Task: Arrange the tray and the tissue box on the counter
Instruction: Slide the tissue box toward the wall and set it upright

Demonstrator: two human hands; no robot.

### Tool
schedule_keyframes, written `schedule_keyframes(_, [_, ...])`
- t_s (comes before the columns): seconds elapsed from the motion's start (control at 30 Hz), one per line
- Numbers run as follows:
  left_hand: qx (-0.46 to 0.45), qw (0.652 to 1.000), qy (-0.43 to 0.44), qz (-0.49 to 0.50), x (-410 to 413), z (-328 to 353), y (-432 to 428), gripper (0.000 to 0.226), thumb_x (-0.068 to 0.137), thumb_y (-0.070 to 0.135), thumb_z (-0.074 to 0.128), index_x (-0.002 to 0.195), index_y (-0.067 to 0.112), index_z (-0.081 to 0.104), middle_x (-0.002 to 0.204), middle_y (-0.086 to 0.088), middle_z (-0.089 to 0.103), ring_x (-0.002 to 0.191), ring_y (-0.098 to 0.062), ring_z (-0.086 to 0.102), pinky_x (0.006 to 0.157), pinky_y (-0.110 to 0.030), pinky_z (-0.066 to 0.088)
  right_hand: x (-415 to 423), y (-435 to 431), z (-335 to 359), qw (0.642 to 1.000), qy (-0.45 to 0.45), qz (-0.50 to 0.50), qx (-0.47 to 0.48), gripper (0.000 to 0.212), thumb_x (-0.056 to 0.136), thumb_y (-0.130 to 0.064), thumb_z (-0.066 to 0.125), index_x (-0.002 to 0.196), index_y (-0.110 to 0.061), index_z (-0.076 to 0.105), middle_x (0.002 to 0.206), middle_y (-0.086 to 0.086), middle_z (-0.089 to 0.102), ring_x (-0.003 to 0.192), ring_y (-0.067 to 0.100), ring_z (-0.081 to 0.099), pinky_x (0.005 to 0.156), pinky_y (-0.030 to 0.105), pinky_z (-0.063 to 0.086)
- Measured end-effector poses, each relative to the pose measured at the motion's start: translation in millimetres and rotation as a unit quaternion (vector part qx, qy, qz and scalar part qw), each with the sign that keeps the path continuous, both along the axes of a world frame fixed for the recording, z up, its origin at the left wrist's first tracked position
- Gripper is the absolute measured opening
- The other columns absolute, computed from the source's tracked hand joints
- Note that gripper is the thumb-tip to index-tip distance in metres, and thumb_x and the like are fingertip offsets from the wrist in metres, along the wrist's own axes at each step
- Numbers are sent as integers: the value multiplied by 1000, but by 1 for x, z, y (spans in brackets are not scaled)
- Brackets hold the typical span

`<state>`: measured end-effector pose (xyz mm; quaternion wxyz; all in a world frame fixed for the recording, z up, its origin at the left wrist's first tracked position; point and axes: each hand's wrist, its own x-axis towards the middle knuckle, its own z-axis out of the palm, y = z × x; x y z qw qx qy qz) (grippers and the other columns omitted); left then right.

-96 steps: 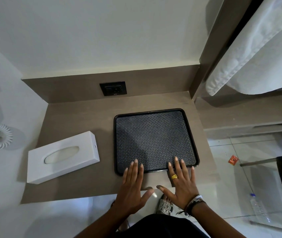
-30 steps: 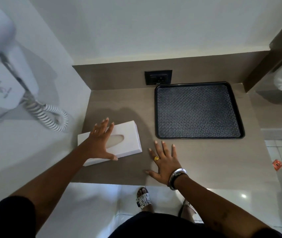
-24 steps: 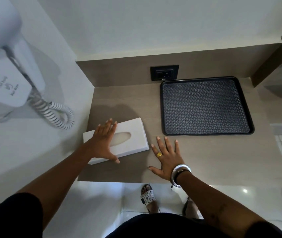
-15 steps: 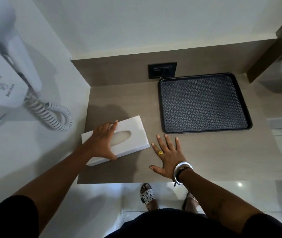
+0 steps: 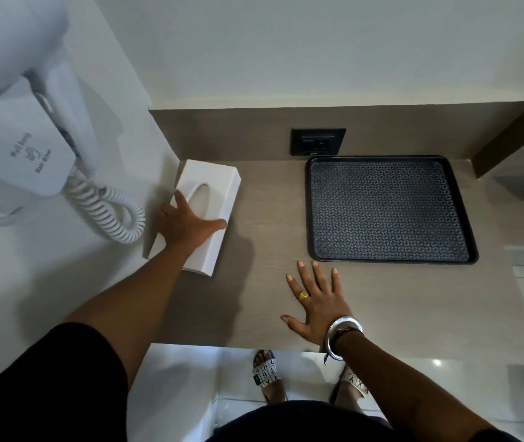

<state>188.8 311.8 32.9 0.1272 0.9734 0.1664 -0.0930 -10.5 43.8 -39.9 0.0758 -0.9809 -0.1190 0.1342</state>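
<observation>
Counter [image 5: 382,301], grey-brown, ran from left wall to right partition; near edge cut by floor below. Tray [image 5: 388,208], black and patterned, lay flat at back right, under the wall socket [image 5: 318,141]. Tissue box [image 5: 213,199], white, lay lengthwise along the left wall, far end at the back corner. Left hand [image 5: 187,226] reached forward, palm down on the box's near half, thumb out across the top to the right edge; fingers curled over the wall side, tips hidden. Right hand [image 5: 318,301] lay flat on bare counter, fingers spread, holding nothing, fingertips just short of the tray.
</observation>
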Motion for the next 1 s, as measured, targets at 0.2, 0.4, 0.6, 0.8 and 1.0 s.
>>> schedule_keyframes(0.2, [0, 998, 2, 71, 31, -2, 5, 135, 47, 75, 79, 154, 22, 16, 150, -28, 30, 139, -45, 31, 116, -57, 25, 0, -1, -7, 1000, -10, 1, 3, 86, 81, -75, 39, 151, -28, 23, 162, 9, 14, 147, 38, 9, 113, 66, 10])
schedule_keyframes(0.4, [-5, 996, -14, 88, 33, -14, -6, 132, 48, 73, 79, 153, 20, 20, 146, -27, 35, 135, -44, 35, 114, -55, 26, 2, -2, -10, 1000, -8, 4, -2, 86, 81, -75, 39, 151, -28, 22, 162, 9, 14, 147, 38, 10, 113, 65, 6])
schedule_keyframes(0.6, [-4, 997, -33, 76, 30, -16, -8, 125, 60, 74, 75, 155, 14, 21, 153, -28, 30, 142, -46, 29, 119, -58, 21, 4, -2, -9, 1000, 0, 5, -5, 85, 81, -74, 39, 151, -27, 24, 161, 10, 17, 147, 38, 11, 113, 64, 5])
schedule_keyframes(0.8, [-1, 990, -118, -81, -16, -19, -17, 101, 85, 75, 44, 158, 10, 20, 166, -23, 7, 155, -39, 5, 124, -57, 1, 4, -2, -9, 1000, 3, 8, -4, 85, 81, -73, 41, 150, -26, 26, 161, 11, 18, 147, 38, 12, 113, 65, 7])
schedule_keyframes(1.0, [114, 941, -137, -288, -47, -27, 14, 105, 82, 82, 33, 159, 13, 20, 168, -18, 10, 155, -36, 12, 125, -50, 7, 4, -3, -6, 1000, 7, 11, -9, 85, 81, -72, 39, 151, -25, 27, 162, 11, 16, 147, 38, 11, 113, 64, 4])
